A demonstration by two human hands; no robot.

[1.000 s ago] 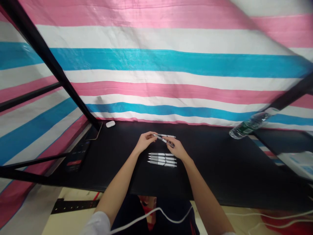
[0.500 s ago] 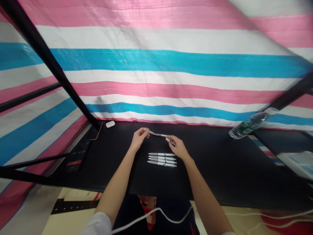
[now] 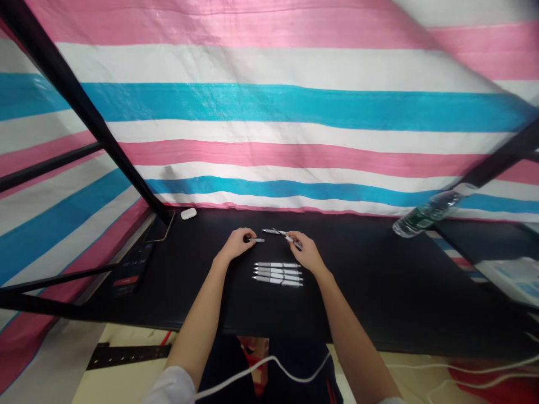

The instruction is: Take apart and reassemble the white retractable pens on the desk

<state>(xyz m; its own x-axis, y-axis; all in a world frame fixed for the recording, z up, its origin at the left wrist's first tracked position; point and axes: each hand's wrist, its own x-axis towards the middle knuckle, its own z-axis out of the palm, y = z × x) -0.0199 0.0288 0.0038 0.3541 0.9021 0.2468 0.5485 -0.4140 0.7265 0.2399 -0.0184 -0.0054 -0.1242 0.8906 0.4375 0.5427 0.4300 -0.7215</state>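
My left hand [image 3: 242, 242] pinches a short grey pen barrel piece [image 3: 258, 240], its end pointing right. In my right hand [image 3: 304, 249] is the white part of a pen [image 3: 293, 242]; a thin dark tip, apparently the refill, seems to stick out leftward from it. Just behind, another grey and white pen [image 3: 272, 231] lies on the black table, partly covered by the right fingers. Nearer to me, several white and grey pens [image 3: 278, 273] lie side by side in a row between my forearms.
At the back left sit a small white case [image 3: 188, 213] and a phone [image 3: 160, 226] against the frame. Another dark phone-like device [image 3: 130, 269] lies at left. A clear water bottle [image 3: 429, 213] lies tilted at right. A white cable [image 3: 269, 363] crosses my lap.
My left hand has drawn left and toward me with the grey barrel piece, away from the right hand. The thin tip now shows by the right fingers, which have barely moved.
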